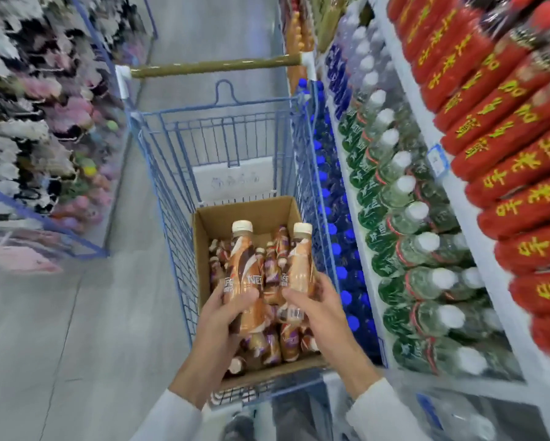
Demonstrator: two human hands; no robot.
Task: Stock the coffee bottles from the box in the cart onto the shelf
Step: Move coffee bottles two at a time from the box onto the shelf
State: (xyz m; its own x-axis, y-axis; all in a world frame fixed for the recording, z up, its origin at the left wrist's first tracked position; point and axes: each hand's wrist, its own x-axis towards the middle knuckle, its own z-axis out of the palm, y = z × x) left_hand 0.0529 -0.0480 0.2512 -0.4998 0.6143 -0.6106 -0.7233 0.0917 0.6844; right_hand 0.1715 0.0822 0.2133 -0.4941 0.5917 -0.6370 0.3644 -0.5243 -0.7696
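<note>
left grip (223,315) on coffee bottle (246,261), right grip (318,303) on second bottle (299,261), over box (202,237)

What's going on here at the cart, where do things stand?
A person is restocking drinks. The left hand grips one coffee bottle and the right hand grips a second bottle. Both are held upright above the open cardboard box in the blue wire cart. Many more loose bottles lie in the box. The shelf to the right holds water bottles and red packs. Neither held bottle has reached it yet.
</note>
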